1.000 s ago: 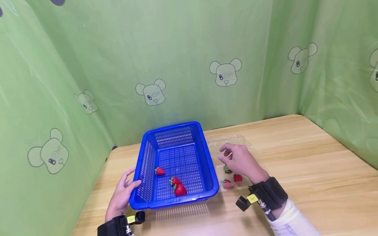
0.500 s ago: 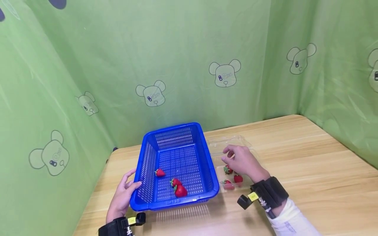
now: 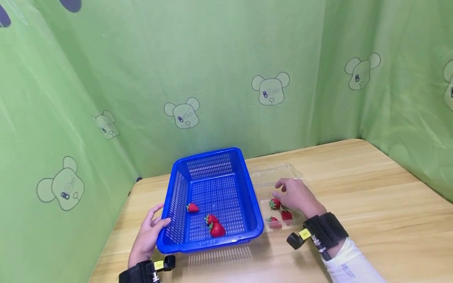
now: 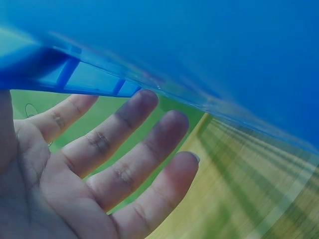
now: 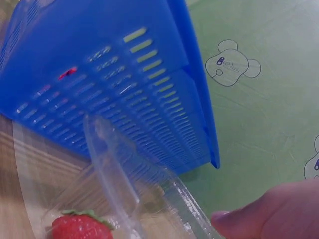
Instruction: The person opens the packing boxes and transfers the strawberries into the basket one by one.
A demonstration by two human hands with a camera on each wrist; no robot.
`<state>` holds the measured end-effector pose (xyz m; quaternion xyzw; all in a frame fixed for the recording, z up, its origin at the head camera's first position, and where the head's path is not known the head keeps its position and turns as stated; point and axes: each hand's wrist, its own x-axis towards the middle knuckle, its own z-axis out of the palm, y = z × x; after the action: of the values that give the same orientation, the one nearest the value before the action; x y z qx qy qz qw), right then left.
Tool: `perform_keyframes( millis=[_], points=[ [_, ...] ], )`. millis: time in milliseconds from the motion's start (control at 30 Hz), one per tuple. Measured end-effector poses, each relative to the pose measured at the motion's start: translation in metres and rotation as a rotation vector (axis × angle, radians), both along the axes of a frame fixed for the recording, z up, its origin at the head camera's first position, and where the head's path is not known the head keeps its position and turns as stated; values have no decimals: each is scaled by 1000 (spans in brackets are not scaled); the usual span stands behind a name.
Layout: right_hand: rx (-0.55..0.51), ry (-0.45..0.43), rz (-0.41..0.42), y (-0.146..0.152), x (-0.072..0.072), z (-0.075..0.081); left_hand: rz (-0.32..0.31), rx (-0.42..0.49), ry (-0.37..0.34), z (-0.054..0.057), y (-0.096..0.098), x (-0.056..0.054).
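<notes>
My left hand (image 3: 146,236) holds the left rim of a blue perforated plastic basket (image 3: 210,248). Its thumb lies over the rim; in the left wrist view the fingers (image 4: 149,144) spread beneath it, outside the wall. Inside the basket lie a strawberry (image 3: 192,207) on the left and two touching strawberries (image 3: 217,230) near the front. Loosely bent, my right hand (image 3: 301,196) hovers over a clear plastic clamshell box (image 3: 272,173), with nothing seen between thumb and fingers. Three strawberries show in the box, one strawberry (image 3: 274,203) just under the fingertips.
A light wooden table (image 3: 357,188) carries everything, and a green curtain (image 3: 226,70) with bear heads hangs behind and at both sides. The box's raised clear lid (image 5: 107,154) stands close to the basket's right wall in the right wrist view.
My right hand has drifted a little right and toward me over the clear box, uncovering more of the strawberry beneath it. The left hand and basket stay about where they were.
</notes>
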<state>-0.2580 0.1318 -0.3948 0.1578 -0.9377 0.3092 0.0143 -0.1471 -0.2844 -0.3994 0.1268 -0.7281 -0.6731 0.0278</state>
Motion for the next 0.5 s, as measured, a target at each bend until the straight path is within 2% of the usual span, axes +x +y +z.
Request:
perform_keyframes(
  millis=[500],
  points=[
    [69,-171,-27,2,-1,-8,6,-1,3,-1,1,0]
  ],
)
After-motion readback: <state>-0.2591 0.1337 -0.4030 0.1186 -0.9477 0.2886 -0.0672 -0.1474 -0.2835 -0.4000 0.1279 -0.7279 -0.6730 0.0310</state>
